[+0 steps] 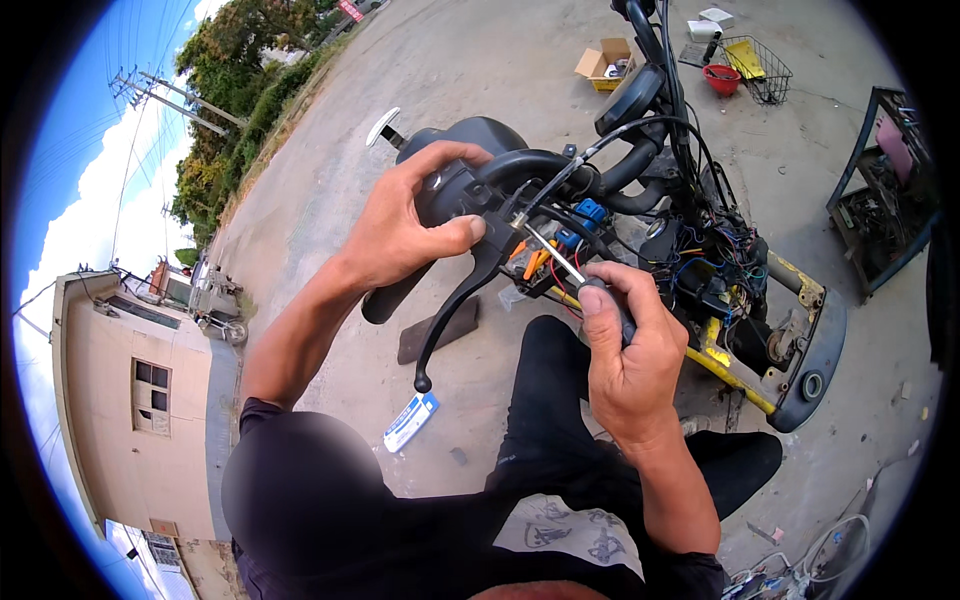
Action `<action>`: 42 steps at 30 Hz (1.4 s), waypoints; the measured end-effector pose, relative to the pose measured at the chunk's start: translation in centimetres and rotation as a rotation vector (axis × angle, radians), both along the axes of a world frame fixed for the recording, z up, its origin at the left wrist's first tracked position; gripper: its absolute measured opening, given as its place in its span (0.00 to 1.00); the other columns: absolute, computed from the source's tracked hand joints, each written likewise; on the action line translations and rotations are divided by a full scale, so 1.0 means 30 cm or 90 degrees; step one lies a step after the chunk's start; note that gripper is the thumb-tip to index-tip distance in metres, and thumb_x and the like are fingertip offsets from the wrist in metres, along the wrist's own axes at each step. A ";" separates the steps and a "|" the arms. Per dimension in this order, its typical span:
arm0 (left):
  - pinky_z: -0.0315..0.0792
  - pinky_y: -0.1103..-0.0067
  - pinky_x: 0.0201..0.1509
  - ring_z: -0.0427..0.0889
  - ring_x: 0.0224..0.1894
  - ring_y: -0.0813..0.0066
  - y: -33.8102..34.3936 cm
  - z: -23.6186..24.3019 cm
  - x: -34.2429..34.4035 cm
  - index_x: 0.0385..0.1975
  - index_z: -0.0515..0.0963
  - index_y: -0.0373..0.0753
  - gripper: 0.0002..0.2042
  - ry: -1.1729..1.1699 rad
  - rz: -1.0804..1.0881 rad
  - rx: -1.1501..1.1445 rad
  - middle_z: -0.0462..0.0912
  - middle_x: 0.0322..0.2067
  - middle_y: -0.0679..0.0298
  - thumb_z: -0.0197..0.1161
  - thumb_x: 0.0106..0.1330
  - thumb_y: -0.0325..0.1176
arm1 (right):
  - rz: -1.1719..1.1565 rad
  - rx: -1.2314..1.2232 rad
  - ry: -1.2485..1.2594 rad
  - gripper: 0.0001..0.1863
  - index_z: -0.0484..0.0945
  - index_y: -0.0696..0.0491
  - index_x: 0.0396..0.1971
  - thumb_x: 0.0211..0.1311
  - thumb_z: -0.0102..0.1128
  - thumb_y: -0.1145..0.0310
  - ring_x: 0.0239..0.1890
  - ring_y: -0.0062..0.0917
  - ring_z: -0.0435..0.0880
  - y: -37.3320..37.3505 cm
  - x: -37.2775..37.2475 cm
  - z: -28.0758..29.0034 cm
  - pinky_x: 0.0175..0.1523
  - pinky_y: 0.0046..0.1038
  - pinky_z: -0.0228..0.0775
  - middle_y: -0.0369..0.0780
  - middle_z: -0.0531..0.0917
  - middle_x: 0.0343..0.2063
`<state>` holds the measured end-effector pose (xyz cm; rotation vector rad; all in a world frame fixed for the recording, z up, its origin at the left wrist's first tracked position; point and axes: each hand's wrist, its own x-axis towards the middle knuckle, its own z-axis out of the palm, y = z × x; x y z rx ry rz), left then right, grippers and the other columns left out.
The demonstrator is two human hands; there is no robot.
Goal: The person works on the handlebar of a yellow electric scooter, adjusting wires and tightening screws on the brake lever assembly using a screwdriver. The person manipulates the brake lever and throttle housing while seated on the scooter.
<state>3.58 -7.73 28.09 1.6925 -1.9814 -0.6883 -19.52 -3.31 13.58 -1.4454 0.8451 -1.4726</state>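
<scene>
My left hand (410, 220) wraps round the black switch and lever housing (490, 200) on the scooter's handlebar, thumb pressed on it. A black brake lever (450, 315) curves down from it, with a blue and white tag (410, 420) below its knob. My right hand (625, 355) holds a screwdriver (560, 260), its shaft pointing at a metal fitting (519, 221) where a cable (590, 150) joins the housing; whether the tip touches cannot tell. Behind lie loose coloured wires (685, 255), orange-handled tools (530, 262) and a blue part (585, 222).
The yellow scooter frame (760, 388) reaches right past my legs. A cardboard box (600, 62), red bowl (722, 82) and wire basket (770, 82) lie behind. A metal rack (865, 200) stands right. A dark flat piece (438, 330) lies beneath the handlebar. A building (100, 390) stands left.
</scene>
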 end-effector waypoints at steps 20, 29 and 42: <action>0.72 0.82 0.42 0.77 0.37 0.83 -0.046 -0.016 0.025 0.52 0.73 0.34 0.28 0.060 -0.094 0.003 0.79 0.41 0.66 0.70 0.54 0.43 | 0.080 0.182 -0.006 0.16 0.74 0.61 0.56 0.70 0.62 0.78 0.44 0.33 0.84 0.002 -0.043 0.064 0.47 0.32 0.78 0.47 0.80 0.46; 0.75 0.77 0.46 0.78 0.42 0.78 -0.046 -0.021 0.038 0.53 0.71 0.31 0.24 0.104 -0.132 0.027 0.79 0.40 0.62 0.69 0.58 0.34 | -0.065 0.041 0.067 0.13 0.79 0.61 0.51 0.74 0.64 0.70 0.29 0.25 0.79 -0.012 -0.027 0.016 0.35 0.26 0.73 0.38 0.80 0.29; 0.75 0.75 0.47 0.79 0.42 0.74 -0.042 -0.024 0.041 0.54 0.70 0.30 0.25 0.114 -0.151 0.014 0.80 0.40 0.57 0.68 0.59 0.34 | -0.016 0.038 -0.035 0.13 0.77 0.59 0.53 0.77 0.59 0.68 0.45 0.27 0.80 0.005 -0.022 0.028 0.52 0.32 0.75 0.42 0.80 0.47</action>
